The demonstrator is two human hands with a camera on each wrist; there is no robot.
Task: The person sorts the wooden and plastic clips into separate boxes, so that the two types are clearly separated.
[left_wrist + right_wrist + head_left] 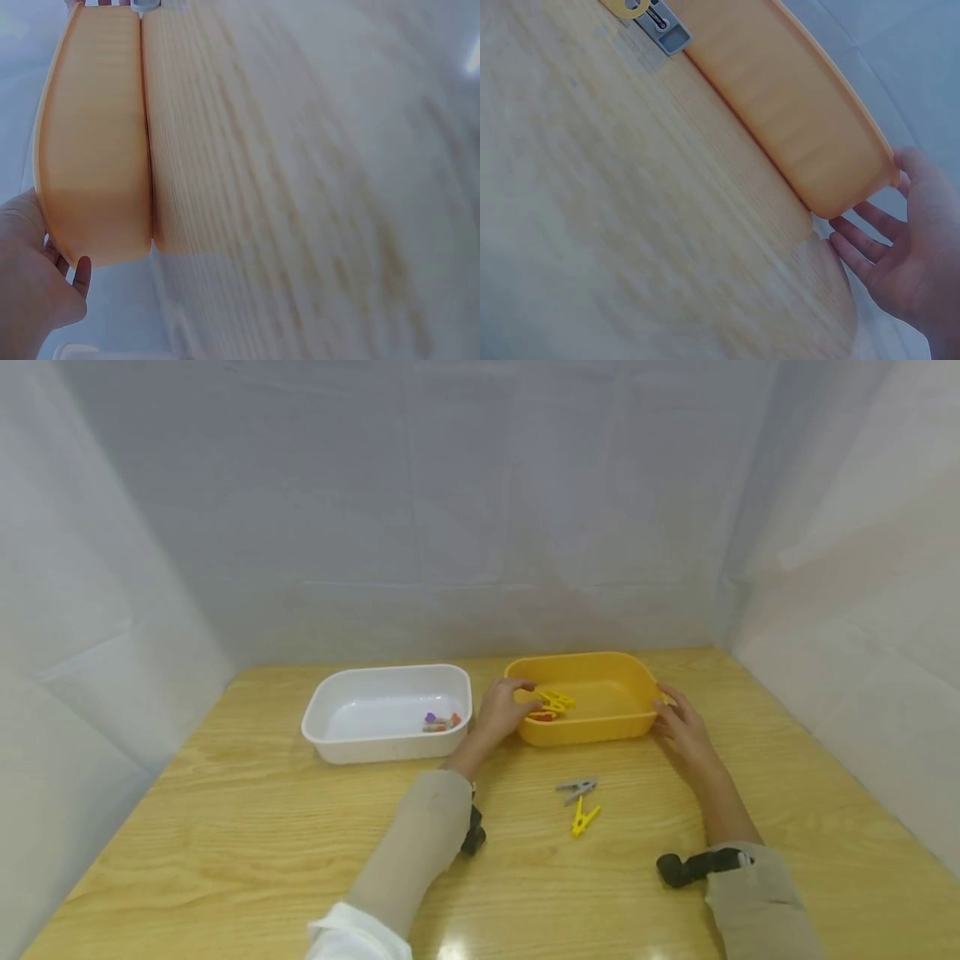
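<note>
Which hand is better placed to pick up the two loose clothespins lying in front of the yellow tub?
Probably the right hand: it only touches the yellow tub with straight fingers, whereas the left hand grips the rim.

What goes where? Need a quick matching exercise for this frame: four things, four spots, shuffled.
Things:
1. grey clothespin
2. left hand
3. right hand
4. white tub

Places:
A. at the right end of the yellow tub
B. on the bare table, in front of the yellow tub
C. left of the yellow tub
D. on the yellow tub's left rim

Pairs: 1-B, 2-D, 3-A, 4-C
</note>
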